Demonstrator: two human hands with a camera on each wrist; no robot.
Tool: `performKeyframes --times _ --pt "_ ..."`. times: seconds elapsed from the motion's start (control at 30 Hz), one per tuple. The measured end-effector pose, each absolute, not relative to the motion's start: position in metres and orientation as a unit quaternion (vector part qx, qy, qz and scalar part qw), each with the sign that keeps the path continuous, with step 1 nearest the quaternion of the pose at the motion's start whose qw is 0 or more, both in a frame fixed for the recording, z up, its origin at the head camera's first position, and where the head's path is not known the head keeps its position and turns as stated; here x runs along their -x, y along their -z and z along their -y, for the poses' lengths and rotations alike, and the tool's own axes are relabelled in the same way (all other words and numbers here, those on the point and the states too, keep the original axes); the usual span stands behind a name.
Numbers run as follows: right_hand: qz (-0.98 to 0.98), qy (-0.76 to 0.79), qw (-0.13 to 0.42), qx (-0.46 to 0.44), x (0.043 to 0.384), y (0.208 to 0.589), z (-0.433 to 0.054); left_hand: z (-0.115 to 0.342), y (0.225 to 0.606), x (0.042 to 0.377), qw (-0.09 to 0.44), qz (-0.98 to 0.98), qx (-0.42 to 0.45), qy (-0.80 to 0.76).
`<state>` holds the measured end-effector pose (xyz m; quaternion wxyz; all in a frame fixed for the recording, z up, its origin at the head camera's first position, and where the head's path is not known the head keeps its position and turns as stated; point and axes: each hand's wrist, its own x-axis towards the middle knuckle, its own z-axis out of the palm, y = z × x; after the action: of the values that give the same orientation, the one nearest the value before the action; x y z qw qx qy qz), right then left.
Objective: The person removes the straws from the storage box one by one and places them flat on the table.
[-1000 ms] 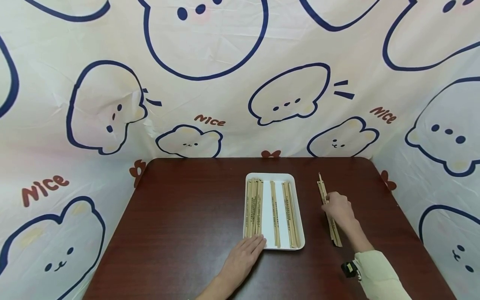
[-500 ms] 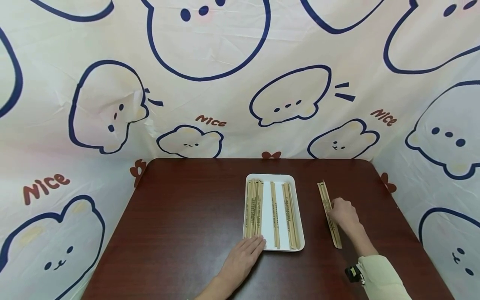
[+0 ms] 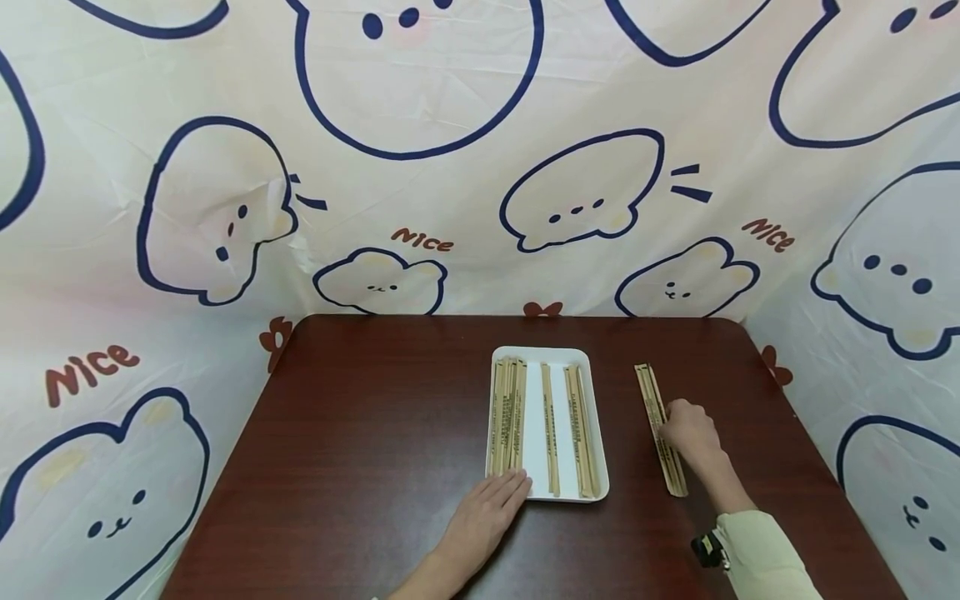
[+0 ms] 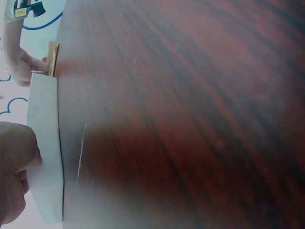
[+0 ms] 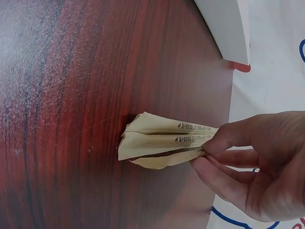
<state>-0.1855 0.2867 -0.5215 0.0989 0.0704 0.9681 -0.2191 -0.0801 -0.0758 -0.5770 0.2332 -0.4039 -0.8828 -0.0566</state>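
Left hand (image 3: 486,510), 1: fingers together on tray (image 3: 534,417), near left. Right hand (image 3: 688,429), 1: pinching paper sleeves (image 5: 162,145) at right; a loose pinch, we judge, could scatter them.

The left wrist view's left edge cuts off the left hand (image 4: 15,164), and the tray (image 4: 45,138) hides its own contents there. The right hand (image 5: 259,164) covers the far ends of the slim packets (image 5: 164,140); in the head view, their printing is too small to read.
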Motion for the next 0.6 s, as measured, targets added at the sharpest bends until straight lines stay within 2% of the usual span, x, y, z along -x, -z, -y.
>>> performKeyframes --times 0.6 --pt "-0.967 0.219 0.102 -0.08 0.1829 0.5279 -0.2901 0.0732 0.5769 0.0806 0.226 0.886 0.401 0.056"
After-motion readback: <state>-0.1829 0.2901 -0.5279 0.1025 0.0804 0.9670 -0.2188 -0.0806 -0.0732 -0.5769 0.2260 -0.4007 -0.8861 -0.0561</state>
